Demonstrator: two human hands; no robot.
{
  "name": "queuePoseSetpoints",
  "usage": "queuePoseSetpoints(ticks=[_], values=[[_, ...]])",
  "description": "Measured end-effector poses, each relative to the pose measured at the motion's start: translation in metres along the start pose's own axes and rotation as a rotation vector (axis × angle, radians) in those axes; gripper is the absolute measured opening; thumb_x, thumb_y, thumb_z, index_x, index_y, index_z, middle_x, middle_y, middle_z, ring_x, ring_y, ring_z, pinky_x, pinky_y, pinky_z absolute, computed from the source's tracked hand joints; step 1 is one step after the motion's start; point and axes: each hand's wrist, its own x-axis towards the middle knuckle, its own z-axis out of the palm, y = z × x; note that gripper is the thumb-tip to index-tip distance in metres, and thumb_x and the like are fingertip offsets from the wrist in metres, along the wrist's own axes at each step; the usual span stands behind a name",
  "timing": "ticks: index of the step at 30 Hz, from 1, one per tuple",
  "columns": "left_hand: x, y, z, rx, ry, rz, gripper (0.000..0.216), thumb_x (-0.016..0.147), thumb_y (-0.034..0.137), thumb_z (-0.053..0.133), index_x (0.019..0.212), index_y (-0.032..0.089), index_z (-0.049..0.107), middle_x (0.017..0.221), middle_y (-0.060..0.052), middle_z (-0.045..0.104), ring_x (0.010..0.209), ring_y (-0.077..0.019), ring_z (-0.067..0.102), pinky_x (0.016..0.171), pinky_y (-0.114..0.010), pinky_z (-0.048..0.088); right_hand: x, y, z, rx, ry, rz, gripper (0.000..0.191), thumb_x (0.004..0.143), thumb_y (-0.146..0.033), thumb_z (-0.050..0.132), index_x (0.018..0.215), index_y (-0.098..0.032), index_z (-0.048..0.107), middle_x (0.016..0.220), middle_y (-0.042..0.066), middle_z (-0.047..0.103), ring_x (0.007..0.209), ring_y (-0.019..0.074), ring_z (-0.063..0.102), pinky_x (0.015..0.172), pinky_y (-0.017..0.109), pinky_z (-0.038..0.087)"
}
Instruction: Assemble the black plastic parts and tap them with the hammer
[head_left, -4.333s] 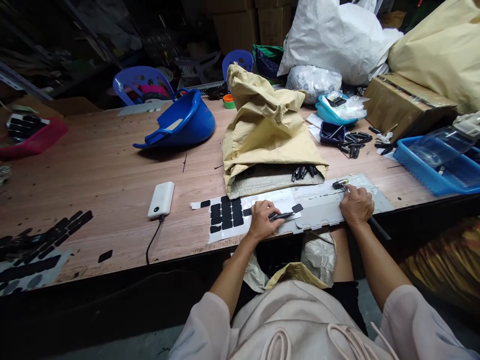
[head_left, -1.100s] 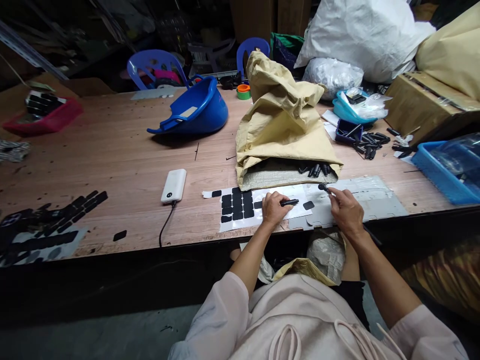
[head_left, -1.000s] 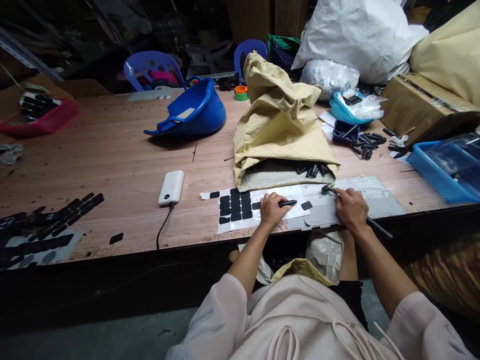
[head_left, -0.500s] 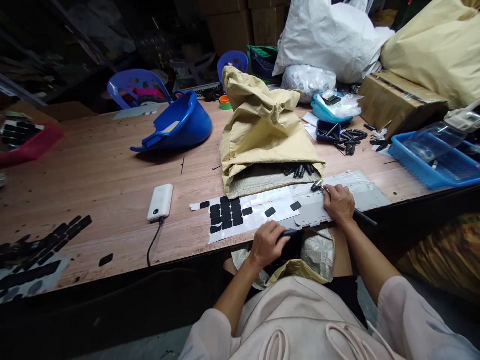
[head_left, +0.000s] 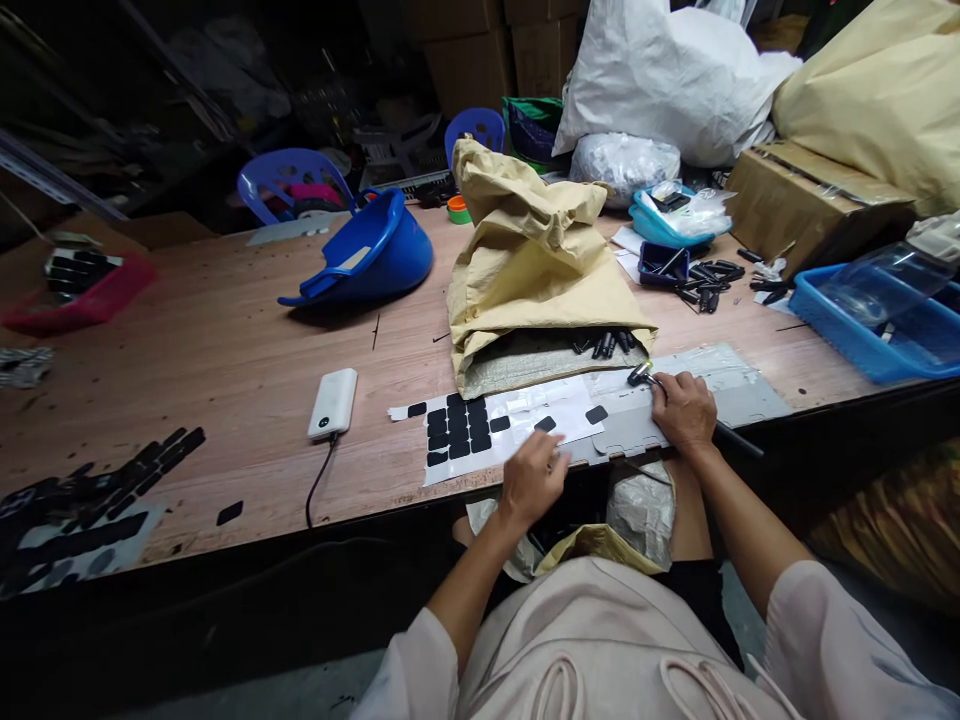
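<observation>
My right hand [head_left: 686,410] is closed around a small hammer [head_left: 739,438]. The hammer's head lies over the grey board [head_left: 720,375] and its black handle sticks out past the table's front edge. Over that edge is my left hand [head_left: 534,478], fingers apart, with nothing seen in it. It is close to a white sheet [head_left: 510,410] that bears rows of black rounded patches [head_left: 457,425] and several loose ones. Beyond the sheet a tan sack [head_left: 536,270] lies with its mouth towards me, and black tube-like pieces [head_left: 606,345] show inside. An open sack [head_left: 645,505] is at my lap.
A white power bank [head_left: 332,403] with a cable lies left of the sheet. Farther off is a blue scoop-shaped basin [head_left: 375,250]. More black pieces [head_left: 705,285], a blue tray [head_left: 847,335] and a cardboard box [head_left: 817,205] are on the right. Black strips [head_left: 142,475] lie far left.
The black piece that was in my left hand is gone from it, and its fingers have opened. My right hand keeps the hammer in about the same spot. The view has shifted slightly.
</observation>
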Motion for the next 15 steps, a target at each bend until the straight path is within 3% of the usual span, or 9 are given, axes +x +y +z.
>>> queuePoseSetpoints(ticks=[4,6,8,12,15], values=[[0.107,-0.006,-0.026,0.246,0.231,-0.149,0.043,0.091,0.023,0.07,0.134,0.022,0.067,0.122,-0.013,0.068,0.115,-0.0317,0.063,0.098,-0.043,0.055,-0.001,0.001,0.002,-0.012,0.022,-0.018,0.029,0.1,-0.032,0.053,0.113,-0.02,0.077,0.095,0.011,0.064,0.088,0.0243,0.045,0.074,0.035,0.026],[0.155,-0.017,-0.037,0.374,0.282,-0.233,0.06,0.086,0.024,0.075,0.144,0.021,0.061,0.141,-0.017,0.06,0.128,-0.0373,0.056,0.107,-0.049,0.048,-0.001,0.001,0.002,-0.018,0.033,-0.026,0.029,0.1,-0.032,0.053,0.112,-0.021,0.077,0.094,0.011,0.064,0.087,0.0242,0.045,0.074,0.035,0.026],[0.192,-0.03,-0.048,0.482,0.248,-0.265,0.063,0.083,0.021,0.076,0.145,0.021,0.061,0.152,-0.019,0.053,0.139,-0.0413,0.048,0.114,-0.052,0.042,-0.001,0.001,0.002,-0.021,0.04,-0.032,0.028,0.1,-0.032,0.053,0.111,-0.021,0.077,0.093,0.01,0.064,0.087,0.024,0.045,0.073,0.035,0.026],[0.242,-0.04,-0.07,0.561,0.059,-0.312,0.035,0.091,0.01,0.053,0.115,0.023,0.075,0.125,-0.014,0.071,0.127,-0.0343,0.061,0.107,-0.045,0.045,-0.002,0.001,0.001,-0.015,0.043,-0.04,0.027,0.099,-0.031,0.054,0.109,-0.021,0.076,0.093,0.01,0.064,0.087,0.0239,0.046,0.073,0.035,0.026],[0.268,-0.014,-0.091,0.502,0.145,-0.235,0.035,0.095,0.014,0.046,0.11,0.025,0.075,0.117,-0.01,0.074,0.114,-0.0297,0.068,0.092,-0.037,0.049,-0.003,0.0,0.001,-0.006,0.039,-0.032,0.027,0.1,-0.032,0.053,0.108,-0.02,0.076,0.094,0.01,0.064,0.088,0.0245,0.047,0.074,0.035,0.027]])
